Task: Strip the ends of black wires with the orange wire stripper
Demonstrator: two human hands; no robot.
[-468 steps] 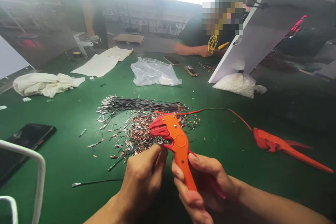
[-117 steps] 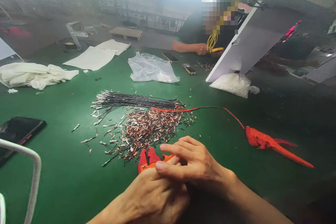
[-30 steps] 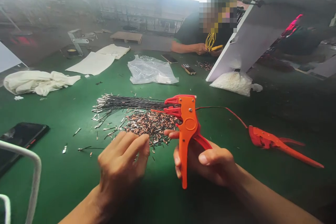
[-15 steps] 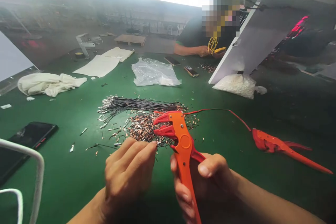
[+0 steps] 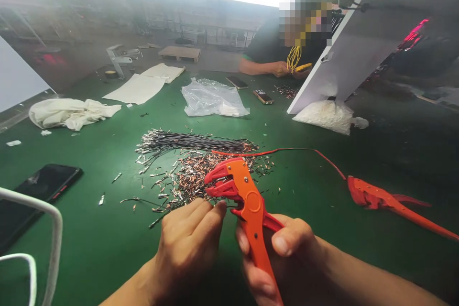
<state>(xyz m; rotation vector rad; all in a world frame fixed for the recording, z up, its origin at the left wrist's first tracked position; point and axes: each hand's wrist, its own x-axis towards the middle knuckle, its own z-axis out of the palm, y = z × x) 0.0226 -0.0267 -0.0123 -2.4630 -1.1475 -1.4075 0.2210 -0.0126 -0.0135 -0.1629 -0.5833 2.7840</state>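
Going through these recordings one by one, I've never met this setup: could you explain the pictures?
There is no machine, just a person's two bare hands, filmed from one head-worn camera looking forward and down. The right hand holds an orange-and-red plier-like hand tool, its mouth open. The left hand has its fingers curled together beside it; whether they pinch anything is hard to see. On the green table lie a bundle of thin black wires with silvery ends, a pile of copper and black wire scraps, a second orange-red hand tool, a dark rectangular phone and a crumpled clear plastic bag.
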